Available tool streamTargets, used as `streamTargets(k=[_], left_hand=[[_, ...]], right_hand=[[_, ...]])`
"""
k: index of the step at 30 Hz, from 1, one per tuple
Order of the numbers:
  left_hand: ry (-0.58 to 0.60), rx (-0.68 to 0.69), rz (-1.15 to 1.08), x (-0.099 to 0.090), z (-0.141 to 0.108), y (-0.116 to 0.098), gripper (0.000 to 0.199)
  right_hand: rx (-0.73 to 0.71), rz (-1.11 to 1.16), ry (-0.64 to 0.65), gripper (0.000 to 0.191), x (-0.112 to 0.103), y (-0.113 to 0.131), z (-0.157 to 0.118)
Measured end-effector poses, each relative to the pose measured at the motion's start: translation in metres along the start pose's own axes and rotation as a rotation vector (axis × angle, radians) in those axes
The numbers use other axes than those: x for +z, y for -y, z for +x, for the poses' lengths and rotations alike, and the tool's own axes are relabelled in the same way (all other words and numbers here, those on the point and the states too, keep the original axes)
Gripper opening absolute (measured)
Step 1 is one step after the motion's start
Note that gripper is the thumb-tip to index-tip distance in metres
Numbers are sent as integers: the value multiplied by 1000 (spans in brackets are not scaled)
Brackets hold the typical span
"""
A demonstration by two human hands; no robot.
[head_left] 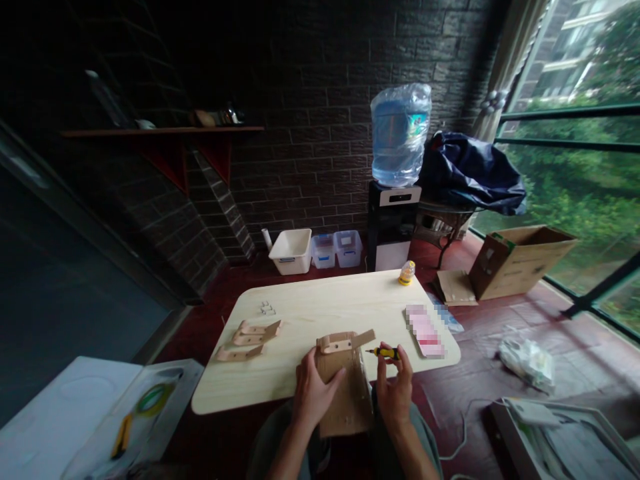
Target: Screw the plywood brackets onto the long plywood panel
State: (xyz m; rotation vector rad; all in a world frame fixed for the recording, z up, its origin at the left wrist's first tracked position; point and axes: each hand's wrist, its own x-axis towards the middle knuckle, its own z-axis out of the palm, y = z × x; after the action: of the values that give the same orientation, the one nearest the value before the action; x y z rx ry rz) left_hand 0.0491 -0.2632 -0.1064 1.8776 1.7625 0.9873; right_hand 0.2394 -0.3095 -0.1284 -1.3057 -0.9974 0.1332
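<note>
My left hand (pixel 315 385) is wrapped round the left side of a brown cardboard piece (pixel 347 407) over the table's front edge, thumb lying on top. At its far end rests a light wooden part (pixel 336 343) with dark holes and a flat arm angled up to the right. In my right hand (pixel 394 385) is a small yellow and black screwdriver (pixel 387 352), its tip pointing left towards the wooden part but apart from it. Similar wooden parts (pixel 257 331) lie on the table's left, with several small metal hooks (pixel 267 308) behind them.
The pale table (pixel 320 300) bears a blurred pink package (pixel 425 331) and a yellow-based clear container (pixel 407 273). Plastic bins (pixel 291 252) and a water dispenser (pixel 395 227) stand behind. A cardboard carton (pixel 515 263) is at the right; an open white case (pixel 150 413) lies at left.
</note>
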Motion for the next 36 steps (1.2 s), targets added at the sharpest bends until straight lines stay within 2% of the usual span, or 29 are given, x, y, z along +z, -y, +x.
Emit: streamTargets(k=[2,5,8,11,16,20,31,36], left_hand=[[-17,-31,-97,5,5,9,81],[16,-32,-285,13,17,17,71],[93,-13,-397,19,23,17,60],[90,-15,-449,21,18,17,56],[-7,54,-425,21,-4,21,49],[-22,117,-382,21,-15,19,40],[-29,151,-389,18,-21,9,35],[-82,160,-420,24,-18,12,34]], right_hand=[[-2,11,40,54,2,-3,-3],[-3,49,118,52,5,-3,-8],[-47,56,162,50,8,1,-13],[-68,30,178,48,8,4,-17],[-38,-13,200,38,3,10,-21],[-22,-30,234,30,1,19,-18],[-44,-80,253,30,-3,30,-16],[-51,-211,368,34,-13,40,-1]])
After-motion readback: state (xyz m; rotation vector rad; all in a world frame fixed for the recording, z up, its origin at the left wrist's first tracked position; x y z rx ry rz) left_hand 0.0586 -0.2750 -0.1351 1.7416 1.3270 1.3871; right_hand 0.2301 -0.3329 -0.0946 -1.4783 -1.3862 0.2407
